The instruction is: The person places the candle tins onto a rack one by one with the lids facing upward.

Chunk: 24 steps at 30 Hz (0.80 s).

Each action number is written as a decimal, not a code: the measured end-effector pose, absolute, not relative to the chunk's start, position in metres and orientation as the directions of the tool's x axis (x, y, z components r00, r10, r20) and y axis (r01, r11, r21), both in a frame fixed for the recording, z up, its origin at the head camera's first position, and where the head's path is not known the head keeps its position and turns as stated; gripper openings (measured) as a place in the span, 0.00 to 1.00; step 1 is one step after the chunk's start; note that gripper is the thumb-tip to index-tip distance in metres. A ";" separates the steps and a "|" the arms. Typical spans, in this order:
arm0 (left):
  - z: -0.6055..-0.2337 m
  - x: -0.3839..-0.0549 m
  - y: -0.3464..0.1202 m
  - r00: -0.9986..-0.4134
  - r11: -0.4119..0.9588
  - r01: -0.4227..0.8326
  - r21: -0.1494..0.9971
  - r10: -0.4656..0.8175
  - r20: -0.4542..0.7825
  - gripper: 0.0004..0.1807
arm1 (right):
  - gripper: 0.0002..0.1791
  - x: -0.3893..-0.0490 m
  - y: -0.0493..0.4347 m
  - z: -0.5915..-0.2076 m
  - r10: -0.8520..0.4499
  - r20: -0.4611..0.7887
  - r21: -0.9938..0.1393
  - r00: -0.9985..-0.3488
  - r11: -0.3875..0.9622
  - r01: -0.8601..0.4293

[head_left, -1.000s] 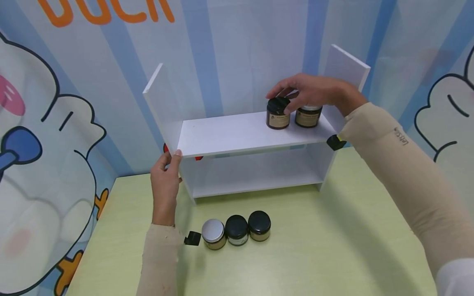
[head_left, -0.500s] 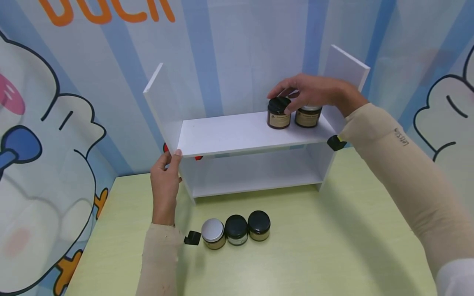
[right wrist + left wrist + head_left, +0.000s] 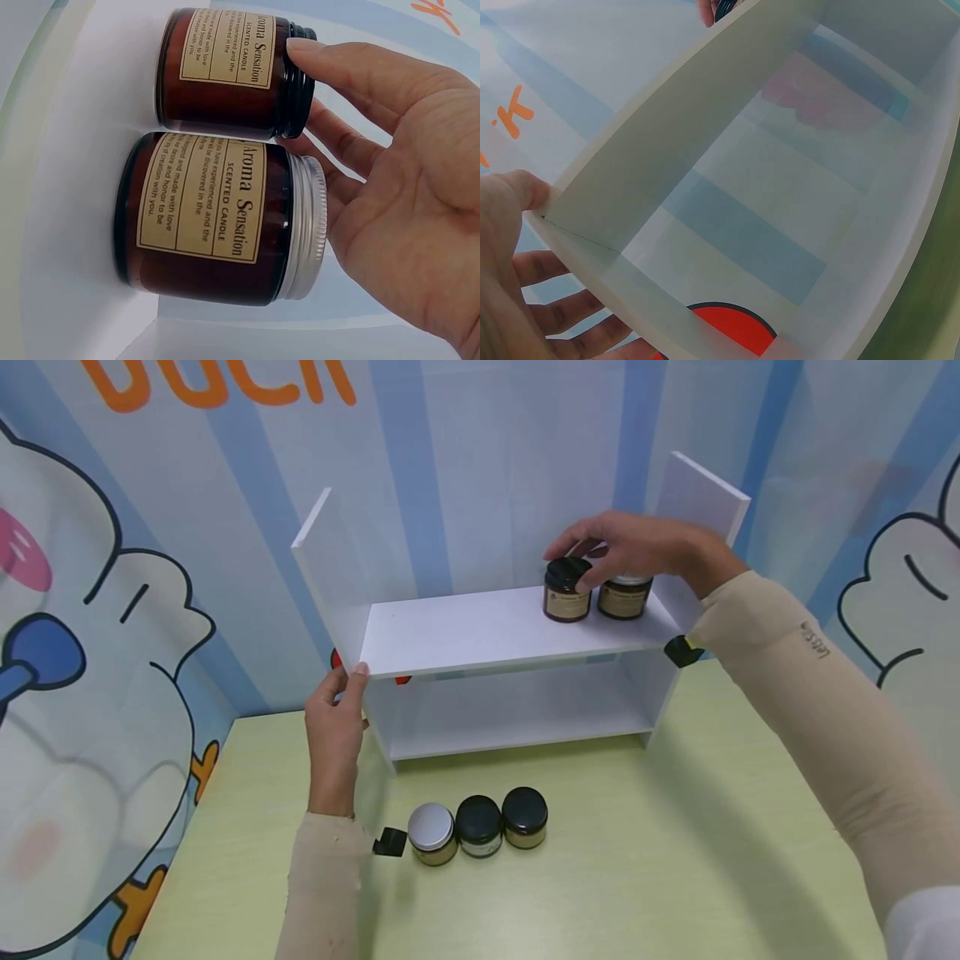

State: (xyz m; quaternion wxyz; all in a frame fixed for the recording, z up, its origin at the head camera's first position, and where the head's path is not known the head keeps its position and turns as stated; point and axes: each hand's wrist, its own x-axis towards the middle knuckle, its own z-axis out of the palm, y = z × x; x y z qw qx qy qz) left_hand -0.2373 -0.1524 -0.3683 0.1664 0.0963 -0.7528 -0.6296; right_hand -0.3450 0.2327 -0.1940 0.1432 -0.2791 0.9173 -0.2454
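Note:
My right hand [image 3: 630,547] grips the black lid of a brown scented candle jar [image 3: 567,592] on the upper board of a white shelf unit [image 3: 450,631]. Just right of it stands a second candle jar [image 3: 624,597] with a silver lid, partly behind the hand. In the right wrist view, the thumb lies on the black lid of the held candle jar [image 3: 225,71], close beside the silver-lidded one [image 3: 210,217]. My left hand [image 3: 334,735] holds the unit's left side at the upper board's front corner. The left wrist view shows its thumb on the edge and fingers [image 3: 577,311] along the outer side.
On the table [image 3: 637,860] before the unit, a silver-lidded jar [image 3: 432,833] and two black-lidded jars [image 3: 480,825] stand in a row. Upright side panels [image 3: 701,493] rise at both ends of the upper board. A striped cartoon backdrop [image 3: 480,468] hangs close behind.
The black-lidded candle jar has slid slightly right along the board with my right hand, nearer the silver-lidded one. The left hand stays in place.

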 end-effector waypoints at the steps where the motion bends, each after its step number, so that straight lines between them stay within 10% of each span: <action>1: -0.368 -0.238 -0.152 -0.926 0.189 0.065 0.980 -0.355 0.130 0.34 | 0.32 -0.345 0.233 -0.194 -0.580 -0.126 -0.531 -0.805 0.725 -0.439; 24: -0.369 -0.235 -0.154 -0.926 0.185 0.065 0.981 -0.355 0.129 0.34 | 0.32 -0.339 0.230 -0.195 -0.590 -0.075 -0.489 -0.804 0.725 -0.486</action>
